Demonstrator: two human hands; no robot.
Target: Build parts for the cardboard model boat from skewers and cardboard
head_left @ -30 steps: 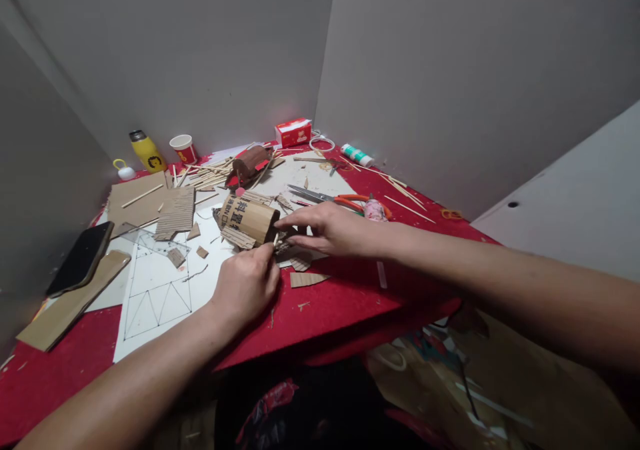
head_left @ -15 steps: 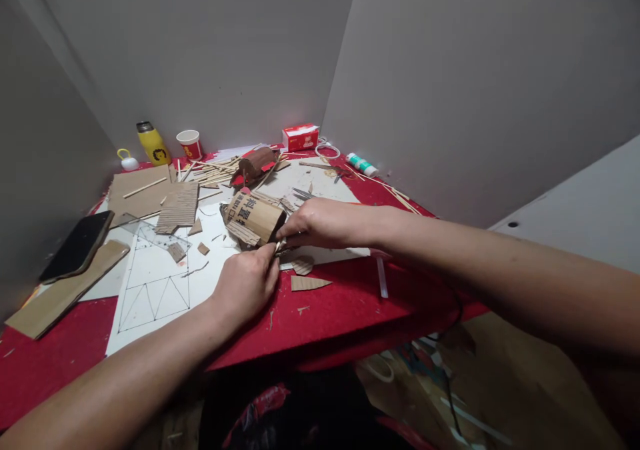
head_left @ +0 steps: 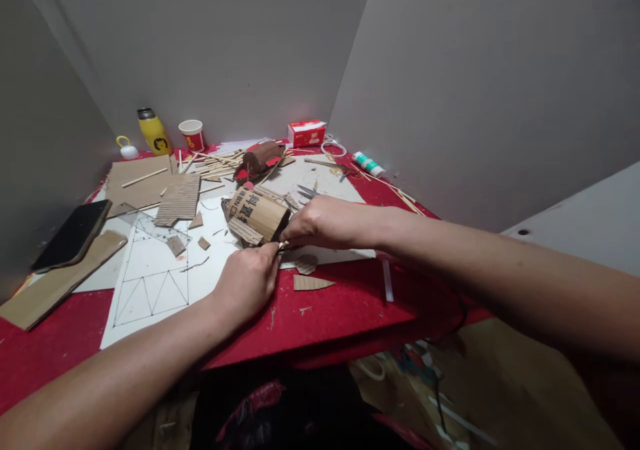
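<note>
My left hand (head_left: 247,280) pinches a thin stick (head_left: 280,245) at the open end of the cardboard tube (head_left: 256,214), lying mid-table (head_left: 350,303) on the white sheet (head_left: 150,283); my right hand (head_left: 323,222) steadies it, fingers closed. I'd press gently, keeping the tube from rolling.

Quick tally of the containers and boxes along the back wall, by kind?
Bottle, yellow: 1
Cup, red and white: 1
Box, red: 1
Tube, white and green: 1
Total: 4
</note>
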